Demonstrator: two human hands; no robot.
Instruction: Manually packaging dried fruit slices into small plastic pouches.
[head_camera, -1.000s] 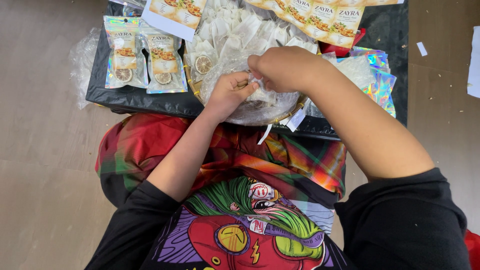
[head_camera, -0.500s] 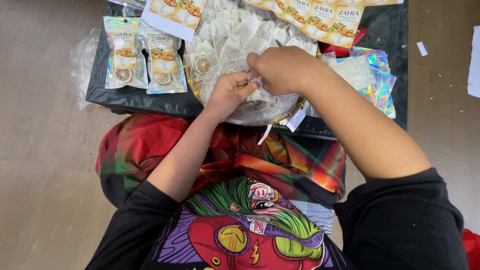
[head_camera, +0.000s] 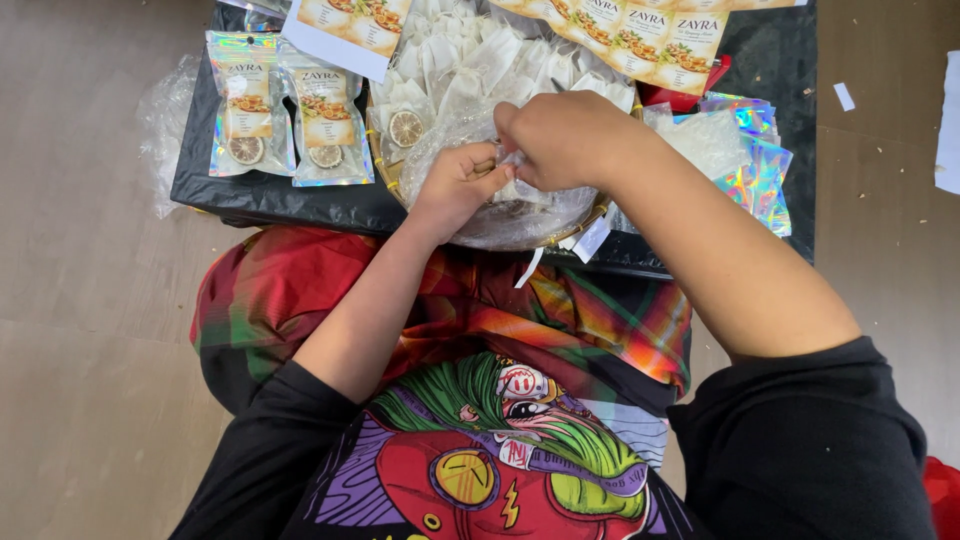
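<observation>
My left hand (head_camera: 455, 188) and my right hand (head_camera: 560, 135) meet over a clear plastic bag (head_camera: 520, 215) that lies in a round woven basket (head_camera: 385, 170). Both hands pinch a small white sachet (head_camera: 512, 168) between their fingertips, just above the bag. The basket holds several white tea-bag-like sachets (head_camera: 470, 65) and a dried citrus slice (head_camera: 405, 128). What is inside the clear bag is blurred.
Two filled holographic pouches (head_camera: 285, 110) with dried citrus slices lie at the left of the black-covered low table (head_camera: 260, 195). Printed label cards (head_camera: 640, 35) lie at the back, empty holographic pouches (head_camera: 755, 150) at the right. Crumpled clear plastic (head_camera: 165, 125) hangs off the left edge. My lap is below.
Both hands stay together over the clear bag; the fingers have shifted only slightly on the small sachet.
</observation>
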